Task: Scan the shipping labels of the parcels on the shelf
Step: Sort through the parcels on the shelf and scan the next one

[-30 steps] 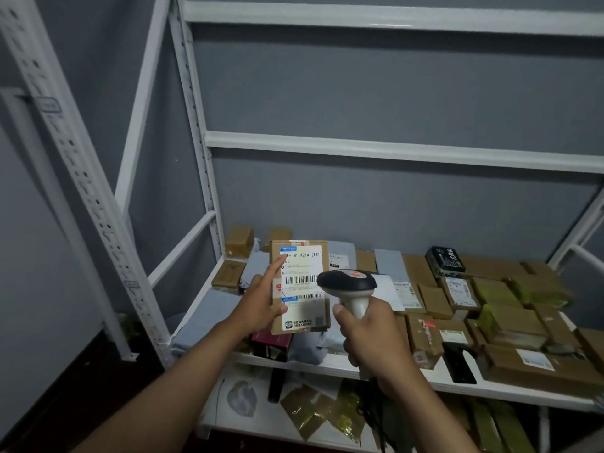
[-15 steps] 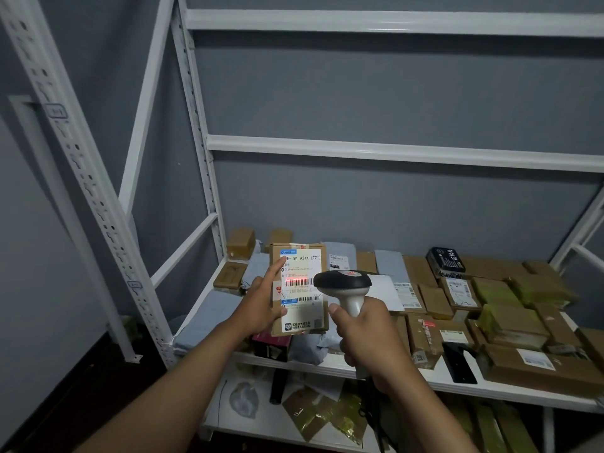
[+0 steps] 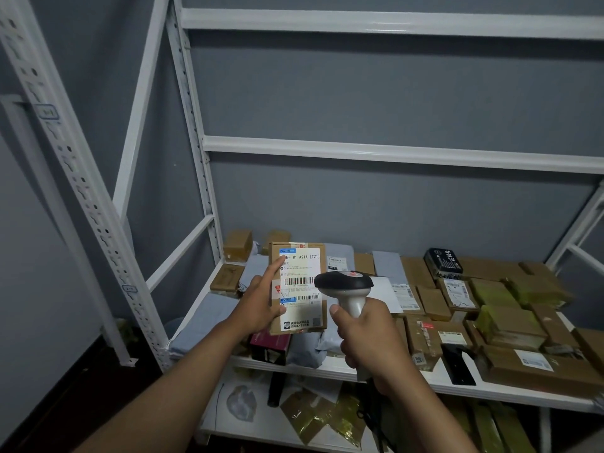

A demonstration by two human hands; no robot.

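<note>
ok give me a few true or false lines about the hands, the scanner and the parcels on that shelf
1. The left hand holds a cardboard parcel upright, label facing the camera. True.
2. The right hand is empty. False: it grips a barcode scanner.
3. The scanner's head is in front of the parcel's right edge. True.
4. The shelf holds just one parcel. False: many boxes and grey mailers lie on it.
5. The held parcel has no label. False: a white shipping label with barcodes covers its face.

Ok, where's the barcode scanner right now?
In the head view, the barcode scanner is at centre, gripped by the right hand, its head just right of the labelled parcel that the left hand holds.
</note>
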